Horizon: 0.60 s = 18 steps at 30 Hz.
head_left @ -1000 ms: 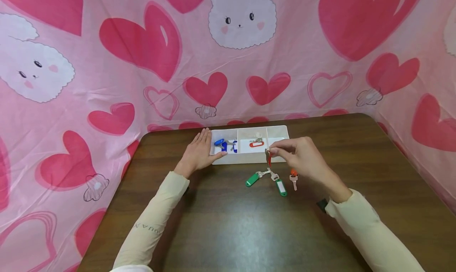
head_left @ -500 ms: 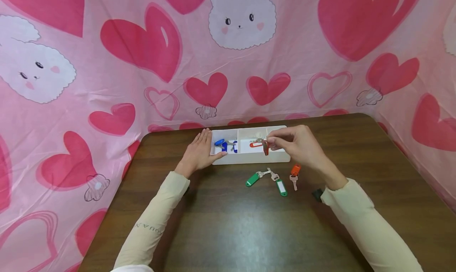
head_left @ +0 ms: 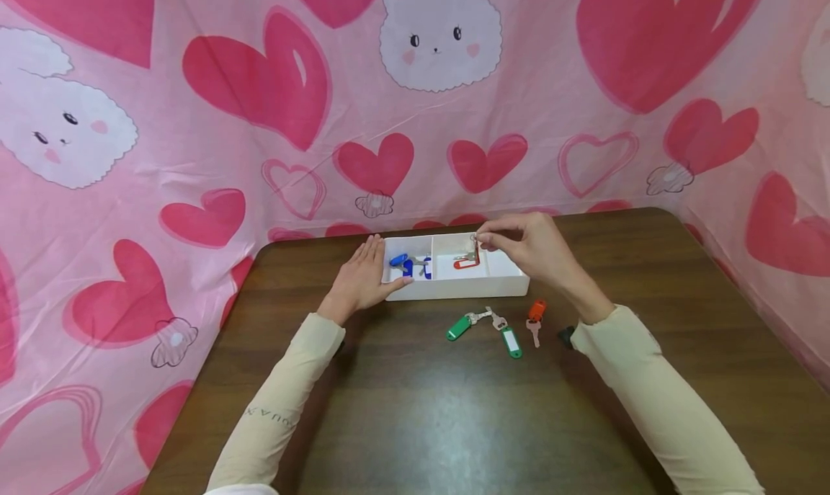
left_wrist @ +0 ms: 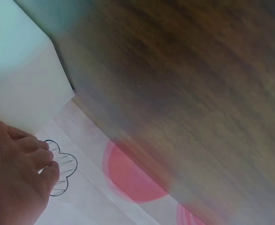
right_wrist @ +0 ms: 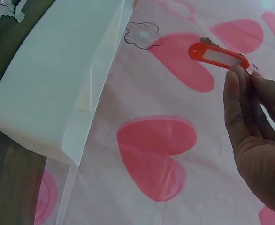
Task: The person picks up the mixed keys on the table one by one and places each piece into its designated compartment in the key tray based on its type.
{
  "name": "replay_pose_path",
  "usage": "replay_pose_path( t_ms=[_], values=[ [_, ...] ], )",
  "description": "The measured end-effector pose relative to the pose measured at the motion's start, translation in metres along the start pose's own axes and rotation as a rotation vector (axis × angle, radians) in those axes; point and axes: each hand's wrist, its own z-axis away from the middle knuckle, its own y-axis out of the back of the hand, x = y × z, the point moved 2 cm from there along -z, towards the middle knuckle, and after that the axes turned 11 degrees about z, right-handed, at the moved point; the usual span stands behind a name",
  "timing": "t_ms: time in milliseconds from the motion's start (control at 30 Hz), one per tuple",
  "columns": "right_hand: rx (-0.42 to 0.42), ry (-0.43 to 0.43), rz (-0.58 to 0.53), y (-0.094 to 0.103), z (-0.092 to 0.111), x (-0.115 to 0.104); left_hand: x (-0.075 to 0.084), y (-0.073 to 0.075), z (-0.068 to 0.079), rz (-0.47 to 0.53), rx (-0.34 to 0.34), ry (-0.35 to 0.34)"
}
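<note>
A white tray [head_left: 467, 288] with three compartments stands near the table's far edge. My left hand [head_left: 359, 275] rests along its left end, fingers straight, thumb over the front rim. Between thumb and fingertips, my right hand [head_left: 541, 253] pinches the ring of a key with a red tag [right_wrist: 217, 55], which hangs over the middle compartment. Below it in that compartment lies another red key tag [head_left: 466, 264] with its key. Several keys with blue tags [head_left: 400, 260] lie in the left compartment. My right hand partly covers the right compartment.
In front of the tray, two keys with green tags [head_left: 459, 328] lie on the brown wooden table [head_left: 415, 408]. To their right is a key with an orange-red tag [head_left: 537, 310]. A pink heart-patterned cloth [head_left: 408, 113] hangs behind the table.
My right hand has carried the red-tagged key from in front of the tray, back and slightly left, over the middle compartment. The left hand has stayed at the tray's end.
</note>
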Motion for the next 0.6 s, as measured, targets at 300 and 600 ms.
replay_pose_path(
  t_ms=[300, 600],
  values=[
    [-0.008, 0.028, 0.006, -0.006, -0.017, 0.004, 0.0, 0.001, 0.0, -0.002, -0.006, 0.002],
    [-0.037, -0.002, -0.001, -0.009, -0.034, 0.007, 0.001, 0.001, 0.001, -0.009, -0.003, -0.002]
  ],
)
